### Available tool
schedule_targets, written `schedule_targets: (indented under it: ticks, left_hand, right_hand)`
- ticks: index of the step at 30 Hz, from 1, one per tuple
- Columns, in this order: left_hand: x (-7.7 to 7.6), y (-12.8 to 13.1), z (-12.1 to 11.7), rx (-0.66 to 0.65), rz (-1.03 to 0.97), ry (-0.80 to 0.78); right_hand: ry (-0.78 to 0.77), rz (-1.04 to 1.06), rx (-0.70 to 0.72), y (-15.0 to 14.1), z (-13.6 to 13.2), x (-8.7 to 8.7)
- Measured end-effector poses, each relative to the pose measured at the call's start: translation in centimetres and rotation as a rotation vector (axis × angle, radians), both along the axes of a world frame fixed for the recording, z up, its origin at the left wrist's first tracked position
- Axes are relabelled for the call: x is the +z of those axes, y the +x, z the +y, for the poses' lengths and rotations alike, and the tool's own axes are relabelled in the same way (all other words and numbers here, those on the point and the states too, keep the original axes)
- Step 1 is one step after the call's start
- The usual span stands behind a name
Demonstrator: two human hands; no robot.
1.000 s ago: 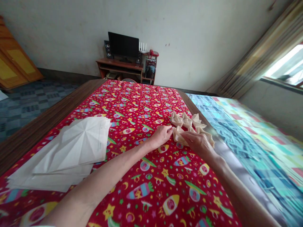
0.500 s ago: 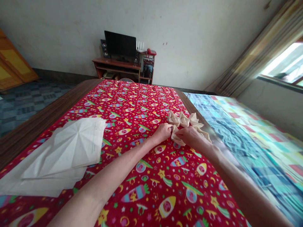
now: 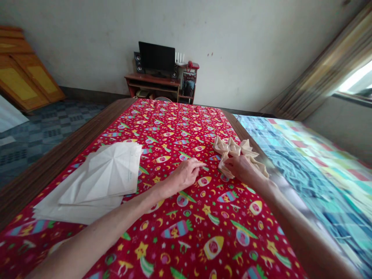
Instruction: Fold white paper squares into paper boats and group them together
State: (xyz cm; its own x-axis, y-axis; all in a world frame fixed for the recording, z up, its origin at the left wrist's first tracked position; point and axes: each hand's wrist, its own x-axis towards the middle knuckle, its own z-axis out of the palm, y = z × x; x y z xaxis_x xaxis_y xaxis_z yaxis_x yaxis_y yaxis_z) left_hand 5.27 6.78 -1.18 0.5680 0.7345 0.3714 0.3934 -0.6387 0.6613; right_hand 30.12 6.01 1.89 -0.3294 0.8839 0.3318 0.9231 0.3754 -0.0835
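My right hand (image 3: 242,169) grips a cream folded paper piece (image 3: 223,166) near the right edge of the red cloth, its fingertips partly hidden behind the piece and the hand itself. Several similar folded paper pieces (image 3: 233,147) stand in a row just beyond it, and others (image 3: 259,166) lie to the right of the hand, partly covered. My left hand (image 3: 188,171) hovers over or rests on the cloth to the left, apart from the pieces. Its index finger is stretched out, and nothing shows in it. Creased paper sheets (image 3: 112,170) lie stacked at the left.
A red patterned cloth (image 3: 180,228) covers the table, whose brown edge (image 3: 95,124) shows at the left. Beyond stands a desk (image 3: 154,80) with a monitor (image 3: 157,58). At the right lies a checked bedspread (image 3: 308,162); an orange cabinet (image 3: 29,73) stands far left.
My left hand has let go of the folded paper piece and moved left, away from it. My right hand stays at the piece. The whole view has shifted slightly to the left.
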Motion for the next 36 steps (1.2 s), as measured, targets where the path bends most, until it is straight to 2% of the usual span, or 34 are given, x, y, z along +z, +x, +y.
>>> schedule_targets:
  ticks: [4, 7, 11, 14, 16, 19, 23, 32, 36]
  left_hand:
    - [2.2, -6.2, -3.5, -0.002, 0.048, -0.018]
    - [2.7, -11.5, -5.5, 0.083, 0.112, 0.017]
    - [1.1, -18.4, -6.4, 0.246, 0.255, 0.092]
    - [-0.4, -21.7, -6.2, 0.341, 0.407, 0.172]
    - [-1.1, -22.5, -6.0, 0.347, 0.477, 0.187]
    - [-1.2, -22.8, -5.7, 0.321, 0.521, 0.173]
    - [-0.8, -22.8, -5.4, 0.293, 0.501, 0.129]
    - [-1.6, -22.5, -5.2, 0.377, 0.430, 0.177]
    - [-1.7, -22.5, -5.1, 0.382, 0.340, 0.136]
  right_hand:
    - [-0.117, -0.102, 0.015, -0.7, -0.8, 1.2]
    - [-0.122, -0.180, -0.068, -1.0, -1.3, 2.1]
    - [0.080, -0.074, -0.149, -2.2, -3.0, 2.6]
    - [0.131, 0.102, 0.040, -4.8, -5.2, 1.9]
    - [0.021, 0.164, 0.174, -7.0, -6.7, 0.6]
    - [-0.131, 0.184, 0.303, -9.7, -8.2, -2.0]
    - [-0.163, 0.252, 0.325, -10.8, -8.5, -4.5]
    - [-0.139, 0.208, 0.305, -10.4, -8.5, -5.2]
    - [-0.151, 0.216, 0.304, -10.4, -8.5, -5.3]
